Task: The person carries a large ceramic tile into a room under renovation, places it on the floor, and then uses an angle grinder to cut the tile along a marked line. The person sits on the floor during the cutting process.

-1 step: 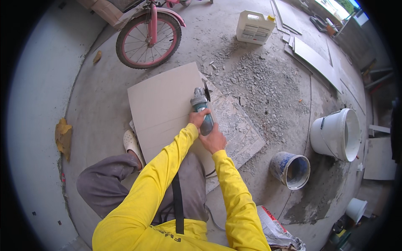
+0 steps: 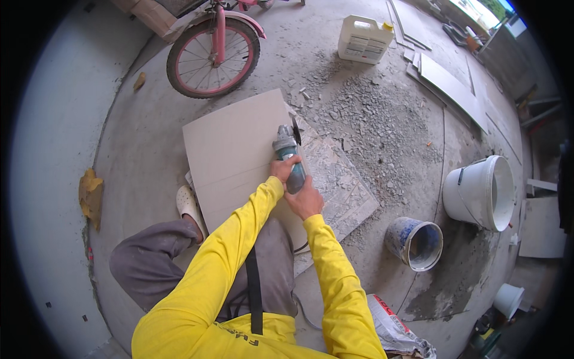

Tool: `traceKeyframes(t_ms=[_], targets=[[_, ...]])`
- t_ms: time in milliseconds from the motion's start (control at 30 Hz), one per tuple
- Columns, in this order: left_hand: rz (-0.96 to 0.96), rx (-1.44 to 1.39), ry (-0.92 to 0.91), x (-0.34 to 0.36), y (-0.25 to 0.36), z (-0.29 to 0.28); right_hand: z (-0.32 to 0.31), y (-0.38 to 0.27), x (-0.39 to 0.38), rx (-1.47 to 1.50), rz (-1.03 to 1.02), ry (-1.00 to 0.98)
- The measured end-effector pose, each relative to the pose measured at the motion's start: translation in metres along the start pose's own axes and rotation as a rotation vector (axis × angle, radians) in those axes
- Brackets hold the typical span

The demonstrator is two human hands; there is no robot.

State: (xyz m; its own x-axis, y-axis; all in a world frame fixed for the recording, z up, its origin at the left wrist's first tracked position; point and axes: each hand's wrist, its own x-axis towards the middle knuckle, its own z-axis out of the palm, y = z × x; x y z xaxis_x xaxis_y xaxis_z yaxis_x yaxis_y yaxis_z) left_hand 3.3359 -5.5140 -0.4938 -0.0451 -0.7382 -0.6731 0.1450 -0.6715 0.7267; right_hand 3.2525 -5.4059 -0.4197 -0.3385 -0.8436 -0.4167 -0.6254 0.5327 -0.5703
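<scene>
Both my hands are closed around a teal and grey angle grinder [image 2: 287,153]. My left hand [image 2: 281,170] grips its body just behind the metal head, and my right hand [image 2: 307,200] wraps the rear end of the handle. The dark disc [image 2: 296,130] stands upright at the right edge of a large beige tile [image 2: 233,137]; whether it touches the tile I cannot tell. Beneath and to the right lies another slab [image 2: 350,194], strewn with broken chips. A bit of dark cord [image 2: 301,247] shows near my right wrist.
Grey rubble [image 2: 382,125] is scattered beyond the slab. A pink bicycle [image 2: 213,57] stands far left, a white jerrycan [image 2: 365,39] at the back. On the right are a stained bucket [image 2: 414,243], a white bucket [image 2: 478,192] and tile pieces [image 2: 454,90]. A bag [image 2: 397,329] lies near my right arm.
</scene>
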Motion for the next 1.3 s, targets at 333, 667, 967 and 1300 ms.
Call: traceKeyframes(t_ms=[333, 667, 967, 1300], targets=[[0.021, 0.018, -0.004, -0.018, -0.004, 0.005, -0.002, 0.010, -0.009, 0.024, -0.029, 0.041], [0.033, 0.028, 0.000, -0.036, -0.007, 0.008, -0.001, 0.018, -0.018, 0.013, -0.021, 0.017], [0.035, 0.004, 0.000, -0.025, -0.007, 0.007, 0.003, 0.017, -0.013, 0.018, -0.011, 0.030], [0.009, 0.037, 0.016, -0.008, 0.003, 0.006, 0.003, 0.006, 0.002, 0.006, 0.006, 0.007]])
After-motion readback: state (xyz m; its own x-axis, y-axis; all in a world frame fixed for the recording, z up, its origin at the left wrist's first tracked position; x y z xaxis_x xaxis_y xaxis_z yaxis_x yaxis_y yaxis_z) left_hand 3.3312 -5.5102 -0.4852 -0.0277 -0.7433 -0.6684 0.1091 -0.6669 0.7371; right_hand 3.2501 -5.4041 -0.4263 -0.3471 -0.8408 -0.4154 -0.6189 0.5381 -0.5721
